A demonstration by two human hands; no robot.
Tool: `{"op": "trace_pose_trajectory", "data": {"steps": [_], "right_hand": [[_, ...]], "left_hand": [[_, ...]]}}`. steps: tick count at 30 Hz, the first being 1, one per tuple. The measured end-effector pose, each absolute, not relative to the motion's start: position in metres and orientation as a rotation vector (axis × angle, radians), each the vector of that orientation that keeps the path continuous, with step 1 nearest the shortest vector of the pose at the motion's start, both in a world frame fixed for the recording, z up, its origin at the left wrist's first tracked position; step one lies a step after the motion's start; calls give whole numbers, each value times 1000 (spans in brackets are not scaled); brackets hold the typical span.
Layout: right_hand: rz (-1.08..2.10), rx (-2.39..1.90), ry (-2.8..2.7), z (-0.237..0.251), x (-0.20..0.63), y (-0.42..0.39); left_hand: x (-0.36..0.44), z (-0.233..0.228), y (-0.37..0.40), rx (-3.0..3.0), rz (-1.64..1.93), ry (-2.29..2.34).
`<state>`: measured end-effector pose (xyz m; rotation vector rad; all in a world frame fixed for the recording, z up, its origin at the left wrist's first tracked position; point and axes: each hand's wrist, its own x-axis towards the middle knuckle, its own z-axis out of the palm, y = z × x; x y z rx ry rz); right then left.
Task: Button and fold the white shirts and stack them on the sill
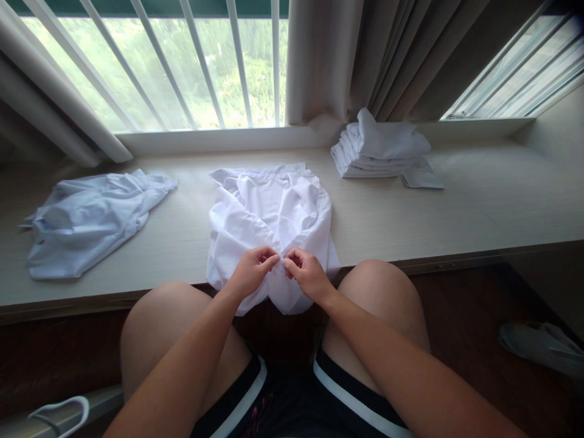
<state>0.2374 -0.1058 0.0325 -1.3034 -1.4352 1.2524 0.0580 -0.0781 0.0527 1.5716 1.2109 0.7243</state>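
Note:
A white shirt lies on the light wooden ledge straight in front of me, its collar end toward the window and its lower part hanging over the front edge. My left hand pinches one front edge of the shirt at the middle. Close beside it, my right hand pinches the facing edge, fingertips nearly touching the left ones. Whether a button sits between the fingers is too small to make out.
A crumpled white garment lies on the ledge at left. A stack of folded white garments stands at back right. Behind are a barred window and grey curtains. A white hanger is at lower left, a pale bag at right.

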Motion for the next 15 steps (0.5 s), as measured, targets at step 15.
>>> {"op": "trace_pose_trajectory", "data": {"steps": [15], "right_hand": [[1241,-1305,-1460,33,238,-107]], "left_hand": [[63,58,-81,1485,738,1180]]}}
